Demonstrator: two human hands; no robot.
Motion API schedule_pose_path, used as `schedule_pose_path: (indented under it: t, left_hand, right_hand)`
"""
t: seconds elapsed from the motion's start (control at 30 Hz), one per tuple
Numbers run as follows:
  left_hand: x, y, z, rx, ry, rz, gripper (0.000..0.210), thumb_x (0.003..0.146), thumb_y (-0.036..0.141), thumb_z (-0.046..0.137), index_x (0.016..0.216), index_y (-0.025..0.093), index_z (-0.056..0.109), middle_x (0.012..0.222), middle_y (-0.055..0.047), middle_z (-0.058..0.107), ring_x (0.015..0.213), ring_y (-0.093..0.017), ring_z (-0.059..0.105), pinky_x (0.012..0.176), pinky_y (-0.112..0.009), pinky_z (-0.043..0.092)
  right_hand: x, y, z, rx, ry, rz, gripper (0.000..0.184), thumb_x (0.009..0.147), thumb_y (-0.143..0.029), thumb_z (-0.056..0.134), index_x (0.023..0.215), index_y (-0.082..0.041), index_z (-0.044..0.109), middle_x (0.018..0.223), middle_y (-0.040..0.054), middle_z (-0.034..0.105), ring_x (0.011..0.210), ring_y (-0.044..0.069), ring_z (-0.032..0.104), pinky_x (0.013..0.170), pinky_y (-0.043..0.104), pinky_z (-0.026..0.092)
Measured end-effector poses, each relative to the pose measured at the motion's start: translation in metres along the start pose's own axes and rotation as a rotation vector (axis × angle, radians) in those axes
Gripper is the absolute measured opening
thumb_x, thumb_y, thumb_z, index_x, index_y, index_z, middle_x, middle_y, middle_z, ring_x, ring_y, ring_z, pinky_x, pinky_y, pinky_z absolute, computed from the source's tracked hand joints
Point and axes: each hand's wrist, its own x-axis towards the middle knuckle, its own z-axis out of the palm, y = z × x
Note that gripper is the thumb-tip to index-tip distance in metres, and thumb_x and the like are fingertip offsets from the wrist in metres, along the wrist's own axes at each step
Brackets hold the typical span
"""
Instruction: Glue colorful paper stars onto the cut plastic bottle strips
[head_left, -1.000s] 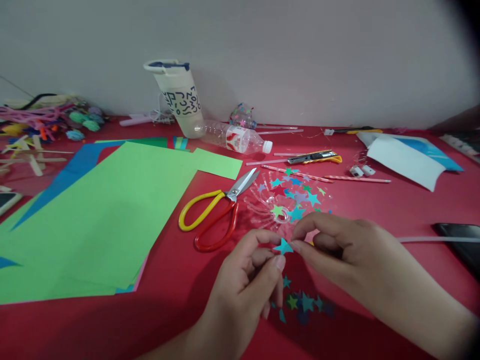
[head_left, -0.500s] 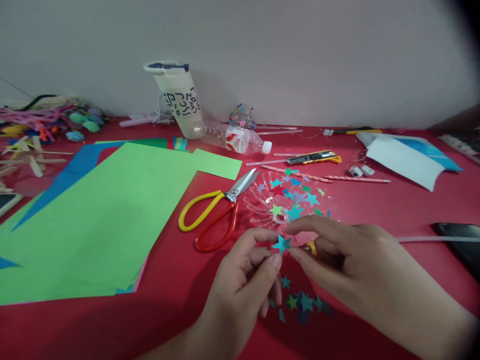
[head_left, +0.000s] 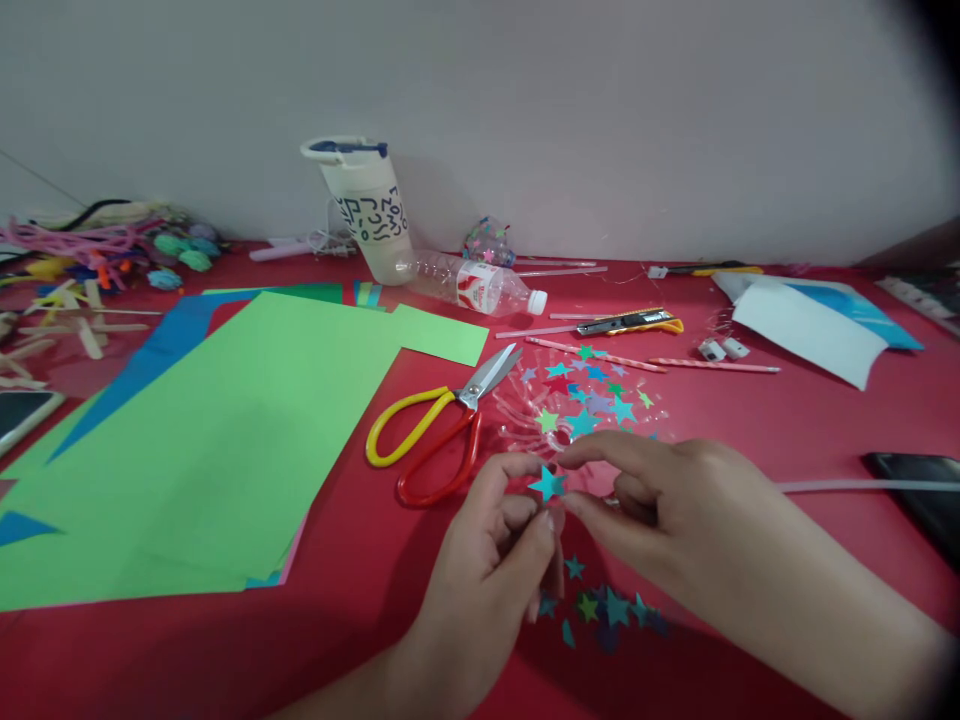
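Note:
A small turquoise paper star (head_left: 547, 484) is held up between my two hands. My left hand (head_left: 487, 570) grips it at the left, thumb below and index finger above. From the other side, my right hand (head_left: 660, 490) closes its thumb and index finger round the star's right points. Just behind my hands lies a clear plastic bottle piece cut into curled strips (head_left: 517, 425), with many coloured stars (head_left: 583, 423) on and around it. More loose stars (head_left: 616, 606) rest on the red table below my hands.
Scissors (head_left: 469, 395) lie open left of my hands, beside green paper sheets (head_left: 217, 430). Behind are a clear bottle (head_left: 480, 285), a white tumbler (head_left: 375, 220), a yellow cutter knife (head_left: 630, 322) and striped straws (head_left: 712, 366). A black phone-like object (head_left: 915, 500) sits right.
Both hands have shifted slightly left together with the turquoise star. The view has also moved a little, so things at the left appear slightly lower and further right.

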Motion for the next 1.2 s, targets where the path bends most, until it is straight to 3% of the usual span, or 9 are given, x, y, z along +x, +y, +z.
schedule_pose_path:
  t: [0.37, 0.73, 1.07, 1.2]
  left_hand:
    - [-0.003, -0.008, -0.003, 0.003, -0.050, 0.016, 0.048, 0.089, 0.033, 0.047, 0.133, 0.029, 0.028, 0.063, 0.007, 0.052, 0.051, -0.006, 0.045, 0.044, -0.016, 0.035]
    - [-0.001, -0.009, -0.005, -0.011, -0.042, 0.024, 0.045, 0.088, 0.030, 0.048, 0.130, 0.029, 0.031, 0.066, 0.005, 0.051, 0.054, -0.007, 0.048, 0.045, -0.018, 0.036]
    - [0.002, -0.012, -0.007, -0.011, -0.055, 0.072, 0.042, 0.089, 0.028, 0.046, 0.129, 0.030, 0.032, 0.065, 0.006, 0.049, 0.054, -0.008, 0.048, 0.046, -0.019, 0.036]
    - [0.001, -0.011, -0.007, 0.019, -0.049, 0.058, 0.039, 0.089, 0.028, 0.046, 0.126, 0.031, 0.036, 0.066, 0.006, 0.049, 0.054, -0.008, 0.048, 0.046, -0.019, 0.036]
  right_hand:
    - [0.003, -0.006, 0.001, 0.030, -0.041, 0.041, 0.023, 0.079, -0.032, 0.052, 0.099, -0.033, 0.063, 0.043, -0.0070, 0.044, 0.037, 0.011, 0.037, 0.040, 0.020, 0.024]
    - [0.012, -0.016, 0.004, 0.014, -0.050, 0.051, 0.020, 0.079, -0.033, 0.050, 0.093, -0.028, 0.064, 0.047, -0.0051, 0.049, 0.039, 0.011, 0.041, 0.042, 0.021, 0.024]
    - [0.017, -0.021, 0.008, 0.007, 0.029, 0.036, 0.016, 0.077, -0.025, 0.052, 0.083, -0.026, 0.066, 0.050, -0.0043, 0.054, 0.040, 0.010, 0.045, 0.041, 0.020, 0.028]
    - [0.014, -0.020, 0.007, 0.052, -0.004, 0.055, 0.016, 0.076, -0.023, 0.051, 0.081, -0.025, 0.065, 0.046, -0.0056, 0.049, 0.038, 0.009, 0.039, 0.040, 0.020, 0.028]
